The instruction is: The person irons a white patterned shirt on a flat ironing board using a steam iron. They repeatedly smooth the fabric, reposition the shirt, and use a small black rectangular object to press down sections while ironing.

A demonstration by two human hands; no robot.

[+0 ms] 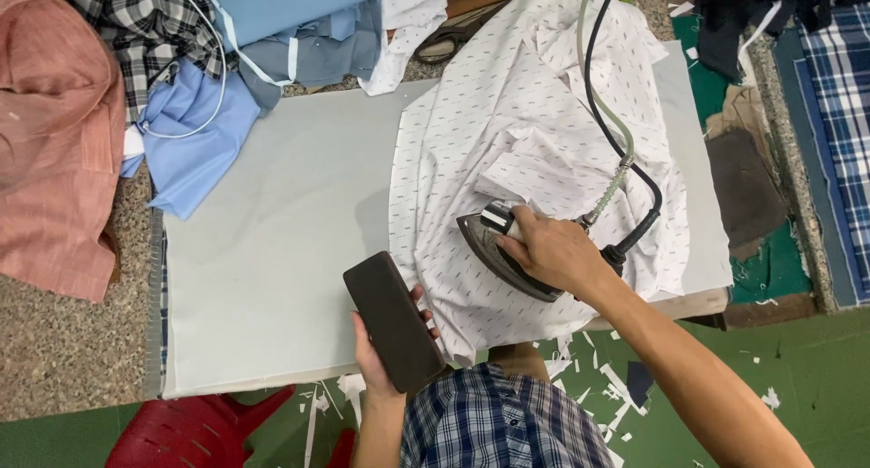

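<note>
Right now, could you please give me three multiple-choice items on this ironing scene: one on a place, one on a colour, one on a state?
1. Where does the iron rest?
A. on the white patterned shirt
B. on the red plastic stool
C. on the blue fabric

2. What colour is the block in the left hand?
A. yellow
B. dark brown
C. white

3. What is the state of the right hand?
A. open and flat on the board
B. hanging free
C. closed on the iron's handle

Answers: 1 A, the soleplate lies on the shirt. 2 B, the block looks dark brown. 3 C, the fingers wrap around the handle.
</note>
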